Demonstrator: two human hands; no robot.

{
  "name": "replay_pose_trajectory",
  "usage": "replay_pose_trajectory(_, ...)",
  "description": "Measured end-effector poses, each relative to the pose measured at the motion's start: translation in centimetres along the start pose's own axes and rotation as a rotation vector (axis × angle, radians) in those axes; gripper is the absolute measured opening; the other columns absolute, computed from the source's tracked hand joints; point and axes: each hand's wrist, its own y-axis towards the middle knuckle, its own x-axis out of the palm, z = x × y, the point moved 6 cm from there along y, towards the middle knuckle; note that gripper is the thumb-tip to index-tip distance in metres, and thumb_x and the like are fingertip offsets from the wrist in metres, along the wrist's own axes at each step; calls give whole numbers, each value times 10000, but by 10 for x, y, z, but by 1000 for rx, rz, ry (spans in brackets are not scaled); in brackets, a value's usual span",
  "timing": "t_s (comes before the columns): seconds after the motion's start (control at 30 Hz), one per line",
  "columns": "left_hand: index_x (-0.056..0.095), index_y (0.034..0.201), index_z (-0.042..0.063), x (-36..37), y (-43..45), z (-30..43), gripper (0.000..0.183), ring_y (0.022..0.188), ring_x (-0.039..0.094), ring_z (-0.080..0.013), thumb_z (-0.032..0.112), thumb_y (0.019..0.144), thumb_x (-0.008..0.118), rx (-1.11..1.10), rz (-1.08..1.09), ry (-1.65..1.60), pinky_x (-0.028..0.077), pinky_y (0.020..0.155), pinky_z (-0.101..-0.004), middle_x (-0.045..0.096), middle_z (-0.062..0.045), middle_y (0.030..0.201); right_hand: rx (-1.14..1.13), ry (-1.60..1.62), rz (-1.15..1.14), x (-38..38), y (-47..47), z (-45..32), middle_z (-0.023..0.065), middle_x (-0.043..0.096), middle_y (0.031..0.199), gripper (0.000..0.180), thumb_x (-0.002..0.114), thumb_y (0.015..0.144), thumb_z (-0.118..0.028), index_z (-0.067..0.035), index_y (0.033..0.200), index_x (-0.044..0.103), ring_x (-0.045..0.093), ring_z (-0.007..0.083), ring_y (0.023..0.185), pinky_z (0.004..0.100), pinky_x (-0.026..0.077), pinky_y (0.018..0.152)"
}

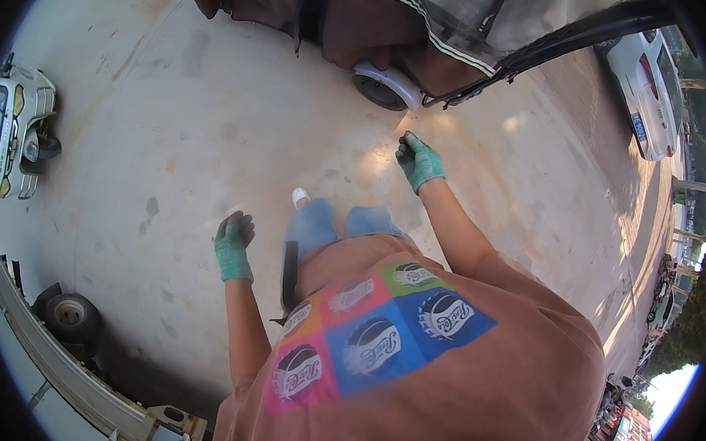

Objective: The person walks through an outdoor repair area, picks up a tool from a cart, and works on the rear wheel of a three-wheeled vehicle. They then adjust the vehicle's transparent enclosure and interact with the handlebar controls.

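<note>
My left hand (234, 246), in a green knit work glove with dark coated fingers, hangs at my left side over the concrete floor (203, 145). Its fingers curl loosely, with nothing visible in them. Further forward, my right hand (420, 162) wears a matching glove. Those fingers are curled in too, and I see no object in the grip. Nearest to the right hand is a wheel (379, 91) under a silver fender, part of a vehicle with a brown fabric cover (371, 25) and a clear plastic windshield (467, 1). Neither hand touches it.
A white vehicle with front guard bars (32, 131) stands at the left. Behind it, a truck's side rail (52, 354) and wheel (71, 316) reach toward my left side. A white car (648, 93) is parked at the right. One white shoe (300, 196) shows below me.
</note>
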Motion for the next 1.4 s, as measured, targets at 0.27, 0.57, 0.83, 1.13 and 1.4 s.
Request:
replay_pose_trajectory(0.27,634,1132,16,103,118,79,303,811,655,-162,251,952,572,-62,-229,117,529,731,-285,697,-110,984,-7,-6,146,67,66,10,81,664,821,115,648,879,-31,-35,994,651,623,172,677,295,541,605)
replay_pose_trajectory(0.57,641,1109,10,189,195,6,262,771,655,-154,210,959,560,-219,-505,229,529,699,-279,699,-106,935,-13,-27,291,49,192,52,80,675,834,144,684,848,-61,-40,989,667,637,183,665,313,560,641)
replay_pose_trajectory(0.83,640,1110,7,254,315,-19,268,833,645,-154,209,961,545,-228,-684,417,517,757,-278,688,-96,961,-164,-100,511,30,292,88,61,658,767,136,716,837,-95,-20,944,677,596,144,579,273,527,563)
replay_pose_trajectory(1.13,638,1114,10,301,470,-135,246,832,643,-152,179,979,520,-94,-867,583,527,772,-286,689,-99,955,-447,-152,646,-35,500,162,53,666,744,186,735,807,-135,-10,940,702,569,124,578,286,467,547)
replay_pose_trajectory(1.4,616,1143,2,358,502,-219,239,895,640,-171,134,982,498,177,-1505,900,525,804,-304,666,-98,1026,-707,-357,890,-109,630,171,62,677,763,257,778,775,-186,3,928,693,599,147,628,294,493,613)
